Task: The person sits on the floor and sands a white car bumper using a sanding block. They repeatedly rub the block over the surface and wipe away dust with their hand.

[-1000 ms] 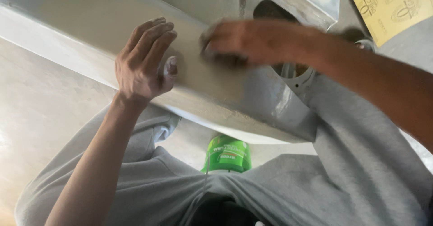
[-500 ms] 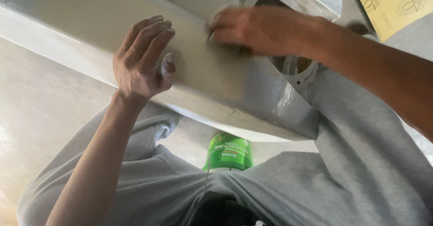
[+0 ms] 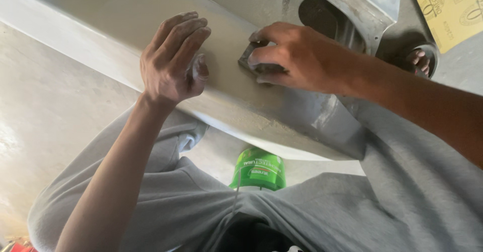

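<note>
The left hand point(image 3: 171, 63) lay spread flat on the grey, dusty panel point(image 3: 100, 25), bracing it. The right hand point(image 3: 297, 55) pinched a small dark sanding block point(image 3: 254, 60) against the panel's curved face. The block looked light and stiff, best gripped by its edges; the panel seemed rigid, its dust likely slippery.

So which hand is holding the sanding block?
The right hand, gripping the small dark block against the grey panel; the left hand just rests flat, empty.
</note>
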